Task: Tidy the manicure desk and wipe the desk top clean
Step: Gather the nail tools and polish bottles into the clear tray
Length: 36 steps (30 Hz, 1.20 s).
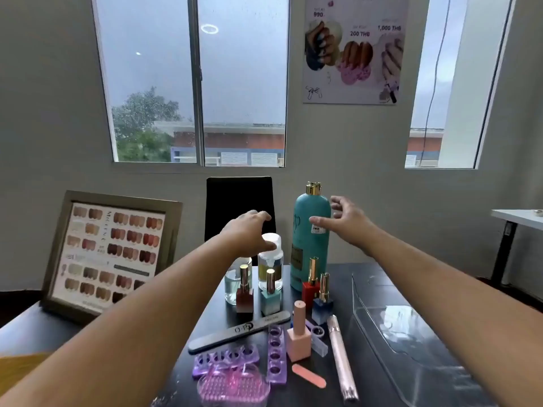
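At the worktop's far edge, the right hand spreads its fingers beside the teal bottle, poised to clear it; the left hand, fingers relaxed, perhaps touches the pump dispenser

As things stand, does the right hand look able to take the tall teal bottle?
Probably yes: the right hand is open beside the teal bottle, with nothing between them.

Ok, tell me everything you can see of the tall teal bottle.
The tall teal bottle looks like matte plastic, with rounded shoulders, a gold cap, a white sticker and a dark label. It stands upright at the desk's far side, behind a red polish bottle. The right hand spreads around its upper part, thumb across its front; contact unclear.
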Motion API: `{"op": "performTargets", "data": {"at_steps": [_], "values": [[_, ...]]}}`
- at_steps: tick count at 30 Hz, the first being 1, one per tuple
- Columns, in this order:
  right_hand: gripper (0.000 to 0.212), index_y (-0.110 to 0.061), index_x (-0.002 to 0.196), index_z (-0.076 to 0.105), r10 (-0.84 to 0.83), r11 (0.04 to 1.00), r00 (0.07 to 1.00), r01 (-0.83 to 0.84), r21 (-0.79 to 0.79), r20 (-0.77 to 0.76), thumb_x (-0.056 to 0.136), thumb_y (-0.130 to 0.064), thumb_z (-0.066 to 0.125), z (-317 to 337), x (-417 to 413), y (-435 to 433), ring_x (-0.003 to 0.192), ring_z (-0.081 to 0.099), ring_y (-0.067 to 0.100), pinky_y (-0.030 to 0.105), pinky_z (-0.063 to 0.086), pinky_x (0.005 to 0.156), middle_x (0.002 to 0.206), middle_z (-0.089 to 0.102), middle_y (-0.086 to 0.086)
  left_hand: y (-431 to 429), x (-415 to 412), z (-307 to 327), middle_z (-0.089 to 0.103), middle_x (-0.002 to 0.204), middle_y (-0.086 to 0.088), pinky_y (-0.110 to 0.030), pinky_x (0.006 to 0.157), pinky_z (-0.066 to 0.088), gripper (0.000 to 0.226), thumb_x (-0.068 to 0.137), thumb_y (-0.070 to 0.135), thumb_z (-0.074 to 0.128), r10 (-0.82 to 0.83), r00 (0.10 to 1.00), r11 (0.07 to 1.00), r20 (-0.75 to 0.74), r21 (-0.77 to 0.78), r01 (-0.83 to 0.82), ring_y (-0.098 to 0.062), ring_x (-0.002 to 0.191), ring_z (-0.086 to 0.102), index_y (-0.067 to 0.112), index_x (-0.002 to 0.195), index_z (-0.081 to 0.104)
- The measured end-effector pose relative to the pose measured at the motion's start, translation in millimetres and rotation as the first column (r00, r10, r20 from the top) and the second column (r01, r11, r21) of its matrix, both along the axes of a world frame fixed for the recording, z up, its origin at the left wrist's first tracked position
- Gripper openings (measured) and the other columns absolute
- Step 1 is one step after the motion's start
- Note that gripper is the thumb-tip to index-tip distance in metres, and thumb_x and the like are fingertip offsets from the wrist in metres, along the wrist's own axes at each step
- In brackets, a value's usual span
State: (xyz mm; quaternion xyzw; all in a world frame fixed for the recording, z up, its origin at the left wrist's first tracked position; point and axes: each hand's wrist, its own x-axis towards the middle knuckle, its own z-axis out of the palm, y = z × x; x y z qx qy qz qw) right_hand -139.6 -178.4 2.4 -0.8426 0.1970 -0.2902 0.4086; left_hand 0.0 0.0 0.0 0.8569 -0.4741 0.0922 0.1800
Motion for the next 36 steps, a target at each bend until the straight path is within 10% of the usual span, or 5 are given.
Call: {"op": "performTargets", "data": {"at_steps": [8, 36], "values": [[0.075, -0.02, 0.125, 0.037, 0.026, 0.997, 0.999, -0.028, 0.067, 0.021, 0.066, -0.029, 0.083, -16, 32, -13, 0.101, 0.052, 0.015, 0.022, 0.048, 0.07, 0.112, 0.05, -0.002, -29, 23, -4, 0.061, 0.117, -0.002, -0.029, 0.081, 0.046, 0.053, 0.072, 0.034, 0.077, -0.022, 1.0, 0.99, -0.004, 0.14, 0.022, -0.018, 0.099, 0.054, 0.024, 0.12, 0.058], [0.081, -0.018, 0.122, 0.043, -0.41, 0.91, 0.911, 0.412, -0.052, 0.045, 0.056, -0.041, 0.086, -18, -66, -134, 0.104, 0.056, 0.022, 0.043, 0.051, 0.09, 0.113, 0.057, 0.002, -213, -48, -10, 0.062, 0.119, -0.003, -0.03, 0.091, 0.043, 0.048, 0.071, 0.03, 0.076, -0.304, 0.952, 0.951, 0.016, 0.067, 0.303, -0.022, 0.111, 0.053, 0.019, 0.116, 0.062]]}}
